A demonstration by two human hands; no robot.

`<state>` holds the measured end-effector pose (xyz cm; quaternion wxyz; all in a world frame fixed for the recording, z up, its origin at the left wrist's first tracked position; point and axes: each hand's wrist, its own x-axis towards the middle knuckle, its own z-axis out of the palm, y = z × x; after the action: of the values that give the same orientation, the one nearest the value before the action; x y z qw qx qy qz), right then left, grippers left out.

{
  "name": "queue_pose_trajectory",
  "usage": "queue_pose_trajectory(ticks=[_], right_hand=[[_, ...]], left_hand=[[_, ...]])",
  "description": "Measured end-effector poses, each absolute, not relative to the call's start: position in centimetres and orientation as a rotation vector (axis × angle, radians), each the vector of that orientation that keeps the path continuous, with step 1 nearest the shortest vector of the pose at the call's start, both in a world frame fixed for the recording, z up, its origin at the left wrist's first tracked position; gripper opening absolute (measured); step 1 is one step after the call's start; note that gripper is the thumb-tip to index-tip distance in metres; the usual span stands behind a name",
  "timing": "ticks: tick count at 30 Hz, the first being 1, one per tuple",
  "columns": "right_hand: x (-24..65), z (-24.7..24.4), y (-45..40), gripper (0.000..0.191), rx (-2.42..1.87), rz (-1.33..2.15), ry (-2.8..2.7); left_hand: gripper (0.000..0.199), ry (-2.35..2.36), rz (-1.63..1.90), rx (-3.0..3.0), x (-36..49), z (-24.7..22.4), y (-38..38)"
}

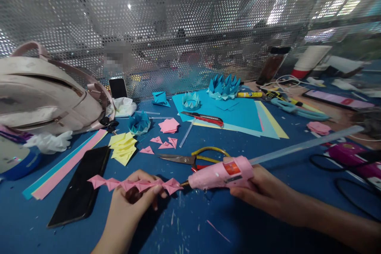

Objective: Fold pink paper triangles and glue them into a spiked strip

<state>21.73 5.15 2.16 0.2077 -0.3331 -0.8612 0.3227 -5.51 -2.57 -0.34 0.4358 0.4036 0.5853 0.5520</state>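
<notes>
My left hand (138, 196) pinches a chain of folded pink paper pieces (111, 183), its loose end reaching left above a black phone (80, 186). In my right hand (264, 190) is a pink hot glue gun (222, 172) with a long clear glue stick (306, 145) coming out of its back. The gun's metal nozzle meets the right end of the paper chain. Just beyond lie scissors (178, 159) with yellow and red handles. Several loose pink folded pieces (165, 145) and a pile of yellow paper pieces (123, 147) rest past the chain.
Blue folded paper rings (223, 87) and a red utility knife (205, 118) sit on coloured sheets (247, 121) at the back. A pale backpack (44, 91) stands left, paper strips (65, 164) before it. Cables (327, 162) and a purple device (354, 158) lie right. Perforated metal (178, 27) closes off the back.
</notes>
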Motion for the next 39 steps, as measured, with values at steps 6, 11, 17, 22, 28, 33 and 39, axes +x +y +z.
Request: queue_pose_trajectory(ticks=[6,11,17,22,28,33,39], right_hand=[[21.8,2.2,5.1,0.057,-0.962,0.894,-2.377],[21.8,2.1,5.2,0.055,-0.956,0.912,-2.361],[22.0,1.9,5.2,0.055,-0.984,0.879,-2.354],[22.3,1.5,5.2,0.054,-1.001,0.855,-2.344],[22.9,0.7,5.2,0.051,-1.022,0.831,-2.32],[22.6,1.2,5.2,0.05,-1.026,0.864,-2.341],[22.4,1.5,5.3,0.048,-1.004,0.886,-2.351]], left_hand=[[0.021,1.422,1.416,0.963,-5.5,-0.4,-2.5],[0.02,1.425,1.419,0.954,-5.6,-0.5,-2.6],[0.021,1.42,1.433,0.941,-5.8,-0.7,-2.5],[0.021,1.426,1.437,0.95,-5.9,-0.7,-2.5],[0.02,1.402,1.465,0.902,-5.7,-0.7,-2.5],[0.02,1.401,1.469,0.886,-5.7,-0.5,-2.4],[0.02,1.367,1.479,0.887,-5.7,-0.5,-2.3]])
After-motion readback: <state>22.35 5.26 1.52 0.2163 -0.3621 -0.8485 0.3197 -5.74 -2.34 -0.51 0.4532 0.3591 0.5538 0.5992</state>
